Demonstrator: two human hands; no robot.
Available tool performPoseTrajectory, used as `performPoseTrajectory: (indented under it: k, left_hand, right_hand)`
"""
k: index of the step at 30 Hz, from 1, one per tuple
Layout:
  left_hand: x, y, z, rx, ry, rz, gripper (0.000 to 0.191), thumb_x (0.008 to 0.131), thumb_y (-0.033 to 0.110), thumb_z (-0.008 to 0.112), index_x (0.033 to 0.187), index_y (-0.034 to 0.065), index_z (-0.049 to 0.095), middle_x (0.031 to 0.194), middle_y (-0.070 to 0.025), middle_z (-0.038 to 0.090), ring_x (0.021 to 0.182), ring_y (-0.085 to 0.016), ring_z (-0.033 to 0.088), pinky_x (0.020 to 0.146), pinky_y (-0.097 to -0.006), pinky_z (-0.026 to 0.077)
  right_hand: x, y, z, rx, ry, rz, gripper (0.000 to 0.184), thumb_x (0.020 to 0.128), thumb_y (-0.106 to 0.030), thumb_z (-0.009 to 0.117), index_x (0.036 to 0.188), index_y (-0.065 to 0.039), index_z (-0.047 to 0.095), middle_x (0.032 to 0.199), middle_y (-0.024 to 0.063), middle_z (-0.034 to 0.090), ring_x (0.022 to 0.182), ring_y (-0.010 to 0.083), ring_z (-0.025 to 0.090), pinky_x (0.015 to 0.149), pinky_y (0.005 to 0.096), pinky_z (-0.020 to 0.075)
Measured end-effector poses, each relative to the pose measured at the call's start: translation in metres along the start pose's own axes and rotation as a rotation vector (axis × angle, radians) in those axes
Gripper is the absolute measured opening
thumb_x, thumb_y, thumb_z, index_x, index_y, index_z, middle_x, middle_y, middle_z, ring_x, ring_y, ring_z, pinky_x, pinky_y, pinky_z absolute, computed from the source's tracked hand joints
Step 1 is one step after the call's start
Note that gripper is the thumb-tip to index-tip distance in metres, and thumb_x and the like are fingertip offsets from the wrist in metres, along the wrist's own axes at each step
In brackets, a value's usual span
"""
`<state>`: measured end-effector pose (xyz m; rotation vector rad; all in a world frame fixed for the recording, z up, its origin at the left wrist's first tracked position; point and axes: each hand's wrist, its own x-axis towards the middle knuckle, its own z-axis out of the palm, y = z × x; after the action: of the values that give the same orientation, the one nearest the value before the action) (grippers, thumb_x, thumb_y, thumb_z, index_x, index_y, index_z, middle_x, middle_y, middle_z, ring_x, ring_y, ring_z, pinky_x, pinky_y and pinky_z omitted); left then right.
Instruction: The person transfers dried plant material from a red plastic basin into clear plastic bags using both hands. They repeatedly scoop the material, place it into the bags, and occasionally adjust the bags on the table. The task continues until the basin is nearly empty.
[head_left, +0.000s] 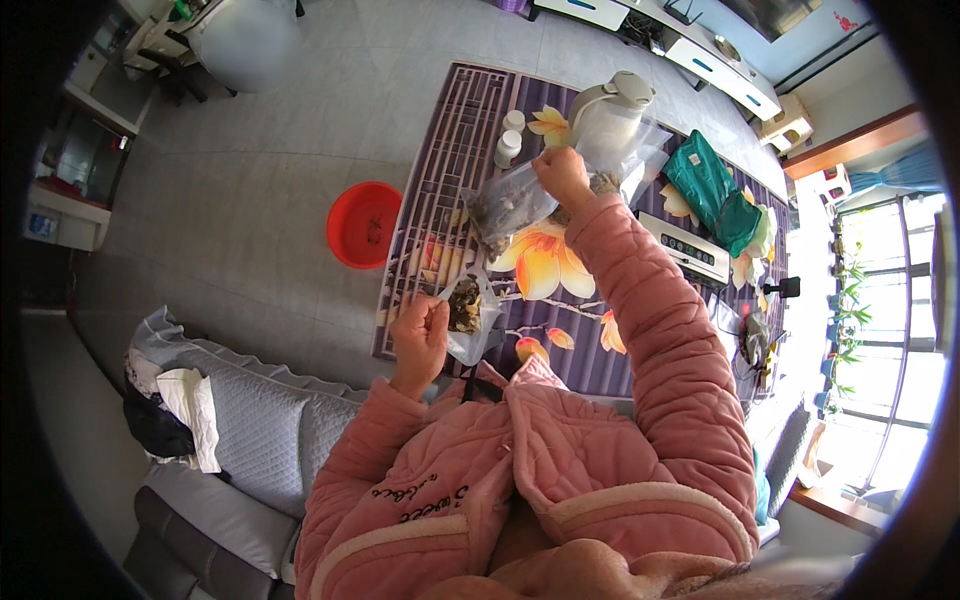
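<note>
My left hand (420, 345) grips the edge of a small clear plastic bag (472, 345), its mouth held apart. Dark, dried, leaf-like pieces (465, 304) lie inside that bag. Further over the table, my right hand (562, 176) is closed on a larger clear plastic bag (510, 210). This larger bag is tilted, its lower end toward the small bag, and holds similar dark dried pieces. Near my right wrist lies more dried material (604, 182) in clear plastic, partly hidden by my sleeve. Both bags are above or on the flower-patterned table cover (577, 364).
Two white bottles (508, 148) and a thermos jug (615, 97) stand at the table's far side. To the right are a vacuum sealer (686, 251) and a green plastic bag (705, 184). A red basin (349, 225) sits left of the table, near a grey sofa (255, 420).
</note>
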<state>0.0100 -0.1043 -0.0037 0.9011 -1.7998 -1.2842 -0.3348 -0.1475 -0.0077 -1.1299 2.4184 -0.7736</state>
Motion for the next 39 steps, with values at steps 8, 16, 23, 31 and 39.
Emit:
performPoseTrajectory:
  k: [8,16,23,31,39]
  left_hand:
    - [0.003,0.004,0.008,0.01,-0.026,-0.028,0.012,0.094,0.008,0.062,0.086,-0.001,0.061,0.056,0.0037,0.044,0.05,-0.002,0.036,0.045,-0.023,0.03]
    - [0.004,0.007,0.012,0.025,-0.039,-0.049,0.011,0.092,0.006,0.063,0.085,-0.0013,0.062,0.057,0.0031,0.046,0.051,-0.003,0.037,0.045,-0.0234,0.03]
    - [0.001,0.007,0.012,0.094,-0.029,-0.037,0.009,0.092,0.006,0.062,0.086,-0.0013,0.063,0.058,0.0026,0.049,0.051,-0.003,0.038,0.046,-0.0238,0.031]
    - [-0.006,0.009,0.015,0.131,-0.028,0.002,0.009,0.091,0.007,0.063,0.086,-0.0005,0.062,0.06,0.0023,0.049,0.053,-0.003,0.037,0.047,-0.0231,0.031]
    - [-0.006,0.006,0.017,0.147,-0.004,0.039,0.008,0.091,0.006,0.063,0.087,-0.0008,0.062,0.061,0.0024,0.048,0.053,-0.003,0.038,0.047,-0.0231,0.031]
  right_hand:
    - [0.007,0.035,-0.008,0.014,-0.063,-0.127,0.023,0.08,-0.023,0.06,0.081,-0.004,0.072,0.08,0.019,0.07,0.083,0.0373,0.067,0.079,0.0437,0.0531]
    - [-0.003,0.015,0.0,0.248,-0.144,-0.051,0.02,0.08,-0.018,0.058,0.078,-0.006,0.074,0.071,0.0126,0.07,0.072,0.0295,0.069,0.073,0.0376,0.055]
    - [-0.027,-0.053,0.022,0.366,-0.239,-0.171,0.02,0.08,-0.016,0.058,0.082,-0.003,0.073,0.072,0.0131,0.07,0.069,0.0266,0.069,0.069,0.035,0.0553]
    - [-0.01,-0.023,0.004,-0.112,-0.253,-0.054,0.029,0.085,-0.033,0.059,0.096,-0.01,0.073,0.097,0.0156,0.07,0.094,0.0342,0.066,0.083,0.0454,0.0526]
    - [-0.018,0.017,-0.031,-0.162,-0.021,-0.131,0.027,0.086,-0.028,0.059,0.102,-0.008,0.068,0.102,0.0181,0.067,0.096,0.0398,0.063,0.084,0.0485,0.05]
